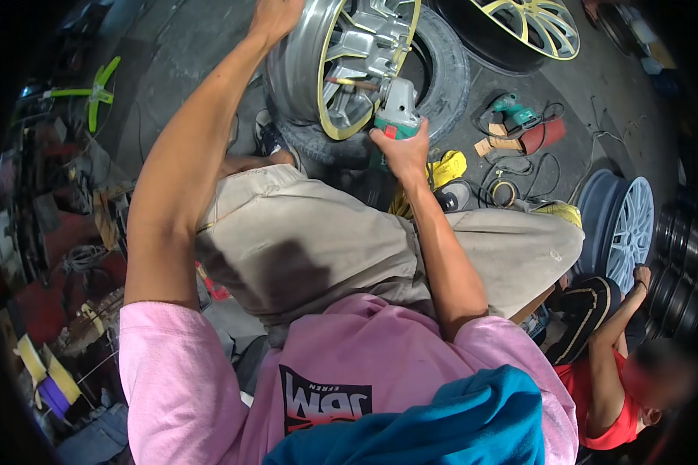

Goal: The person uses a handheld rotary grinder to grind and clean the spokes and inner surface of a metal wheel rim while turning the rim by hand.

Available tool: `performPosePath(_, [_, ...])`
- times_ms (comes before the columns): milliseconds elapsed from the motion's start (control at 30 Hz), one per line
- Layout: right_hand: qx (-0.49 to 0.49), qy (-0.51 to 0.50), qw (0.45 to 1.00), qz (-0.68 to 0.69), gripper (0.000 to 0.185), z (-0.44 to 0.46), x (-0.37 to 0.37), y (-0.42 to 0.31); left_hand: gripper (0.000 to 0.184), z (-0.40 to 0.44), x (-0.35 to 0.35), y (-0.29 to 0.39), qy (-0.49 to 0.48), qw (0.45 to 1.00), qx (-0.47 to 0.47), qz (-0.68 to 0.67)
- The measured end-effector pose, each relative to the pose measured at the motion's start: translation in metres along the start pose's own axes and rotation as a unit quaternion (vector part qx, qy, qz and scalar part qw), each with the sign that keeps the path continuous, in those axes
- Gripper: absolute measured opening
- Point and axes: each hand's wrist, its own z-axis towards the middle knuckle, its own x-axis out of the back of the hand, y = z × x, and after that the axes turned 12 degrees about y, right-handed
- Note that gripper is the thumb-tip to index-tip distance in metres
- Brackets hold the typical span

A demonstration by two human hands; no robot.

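Observation:
My right hand (406,149) is closed round the green and grey body of an angle grinder (399,108). The tool's head is at the spokes of a silver alloy wheel (306,74) with yellow-edged rim, which stands tilted on a grey tyre (450,77). At the top edge, my left hand (279,17) is on the wheel's upper left side; its fingers are mostly cut off by the frame, so their grip is unclear.
Another yellow-edged wheel (543,27) lies at the top right. Beyond my knee are a green sander (520,112), sandpaper and looped cables. A person in red (609,395) holds a blue-grey wheel (632,232) at the right. A green stand (99,93) is left.

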Motion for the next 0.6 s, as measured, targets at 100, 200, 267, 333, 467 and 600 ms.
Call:
performPosePath(100, [-0.006,0.023,0.999,0.032,0.081,0.008,-0.009,0.002,0.056,0.001,-0.001,-0.001,0.008,1.000,-0.019,0.000])
performPosePath(200, [0.012,0.030,0.999,0.022,0.079,0.009,-0.010,0.002,0.056,0.003,-0.002,-0.001,0.012,1.000,-0.027,0.007])
performPosePath(267, [0.014,0.007,1.000,0.015,0.079,0.004,-0.003,-0.003,0.056,0.002,-0.002,0.001,0.008,1.000,-0.016,0.011])
performPosePath(333, [0.015,-0.018,1.000,0.006,0.079,0.001,0.000,-0.009,0.056,0.000,0.000,0.005,0.019,1.000,0.001,0.015])
performPosePath(467, [0.019,0.003,1.000,0.008,0.081,0.010,-0.004,-0.004,0.055,-0.001,0.001,0.008,0.000,1.000,0.015,0.006])
performPosePath(600, [0.013,0.007,1.000,-0.002,0.080,0.016,-0.003,0.005,0.053,-0.001,0.000,0.007,0.007,0.999,0.026,-0.018])
